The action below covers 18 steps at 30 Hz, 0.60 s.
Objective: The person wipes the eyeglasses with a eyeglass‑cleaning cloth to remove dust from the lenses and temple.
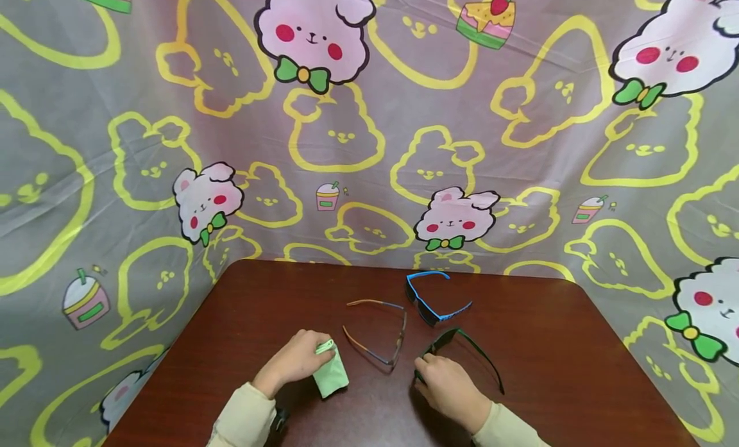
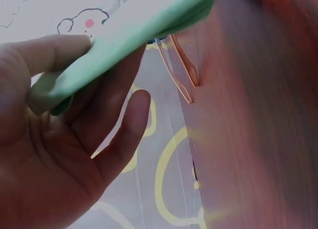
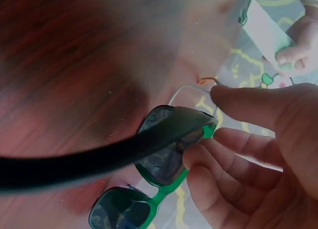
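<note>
My left hand [image 1: 297,359] holds a folded light green cloth [image 1: 331,373] above the table's front part; in the left wrist view the cloth [image 2: 114,45] is pinched between thumb and fingers [image 2: 59,52]. At the right, my right hand [image 1: 453,390] grips dark sunglasses with green parts [image 1: 484,354] near one end of the front frame. The right wrist view shows the fingers of my right hand [image 3: 248,154] around the corner of the green frame [image 3: 164,191], a dark temple arm [image 3: 74,162] crossing in front.
Clear-lensed glasses [image 1: 401,335] with orange-brown temple tips lie between my hands. Blue sunglasses [image 1: 426,309] lie farther back on the brown table [image 1: 277,293]. A cartoon-patterned cloth [image 1: 346,197] hangs behind and beside the table.
</note>
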### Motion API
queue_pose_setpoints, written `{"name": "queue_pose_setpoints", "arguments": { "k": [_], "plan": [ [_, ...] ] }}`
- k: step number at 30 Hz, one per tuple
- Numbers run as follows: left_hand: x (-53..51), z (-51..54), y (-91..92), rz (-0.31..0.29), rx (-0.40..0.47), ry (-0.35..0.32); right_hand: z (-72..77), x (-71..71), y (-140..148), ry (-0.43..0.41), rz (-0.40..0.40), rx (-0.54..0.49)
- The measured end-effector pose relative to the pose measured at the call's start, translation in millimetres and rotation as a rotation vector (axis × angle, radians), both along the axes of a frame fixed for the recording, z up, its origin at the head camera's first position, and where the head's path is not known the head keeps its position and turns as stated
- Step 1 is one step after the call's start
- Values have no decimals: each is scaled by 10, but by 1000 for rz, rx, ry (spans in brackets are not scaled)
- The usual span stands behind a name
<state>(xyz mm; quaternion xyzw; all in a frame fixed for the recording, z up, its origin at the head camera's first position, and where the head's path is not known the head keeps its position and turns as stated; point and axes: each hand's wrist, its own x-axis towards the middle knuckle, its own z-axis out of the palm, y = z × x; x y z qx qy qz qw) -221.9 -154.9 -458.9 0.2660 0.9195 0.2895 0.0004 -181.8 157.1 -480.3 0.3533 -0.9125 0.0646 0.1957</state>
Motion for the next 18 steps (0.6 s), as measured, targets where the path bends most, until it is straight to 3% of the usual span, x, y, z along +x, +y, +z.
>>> {"name": "queue_pose_setpoints", "arguments": {
  "k": [18],
  "plan": [
    [-6,-7,12,-15,30,-7,-77,-71,-92,98,-27,22]
  ]
}}
